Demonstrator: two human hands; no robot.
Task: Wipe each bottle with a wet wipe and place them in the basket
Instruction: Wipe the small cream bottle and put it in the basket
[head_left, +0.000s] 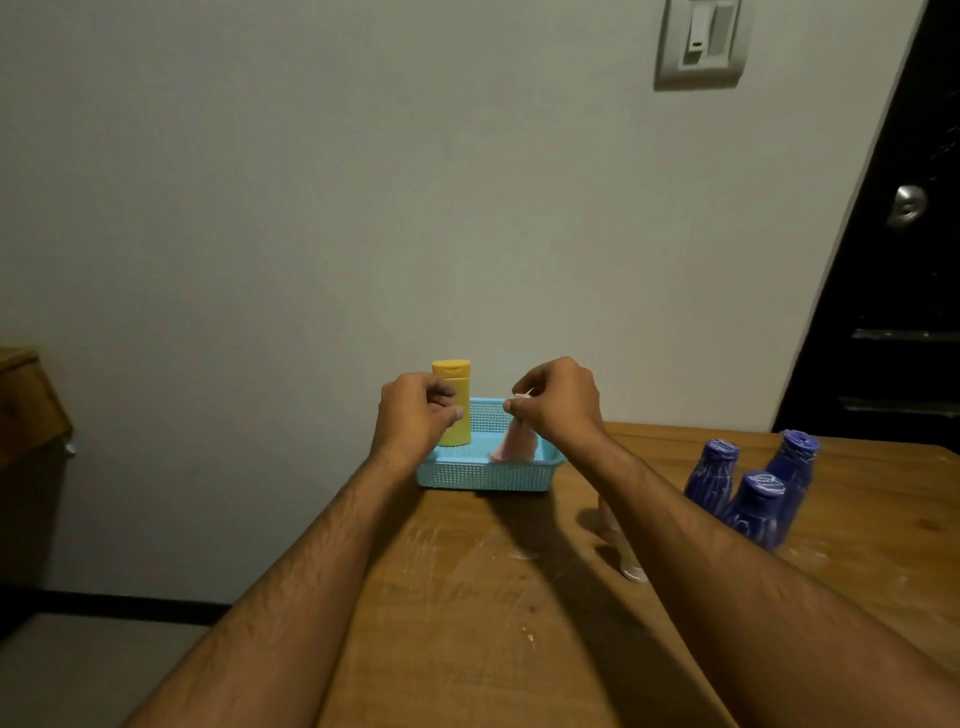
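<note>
In the head view, a wooden table (467, 597) is seen against a pale wall. A blue basket (483, 475) sits at the table's far edge. A yellow bottle (456, 402) stands upright in the basket's left end. The left hand (415, 421) is held in front of that bottle with its fingers curled; whether the bottle is actually gripped or only overlapped cannot be told. The right hand (558, 400) is raised over the basket's right end, and a pale pink wipe (514, 441) is pinched between its thumb and fingertips, so that the wipe hangs down into the basket. The two hands are kept apart, with basket mesh showing between them.

Three blue bottles (753, 493) with white markings are clustered upright on the table to the right, well apart from the basket. A pale bottle (626, 551) is partly hidden behind the right forearm, between the basket and the blue group; its shape cannot be made out fully.

A light switch (701, 41) is mounted on the wall above, and a dark door (893, 312) with a metal knob (906, 205) is seen at the right.
</note>
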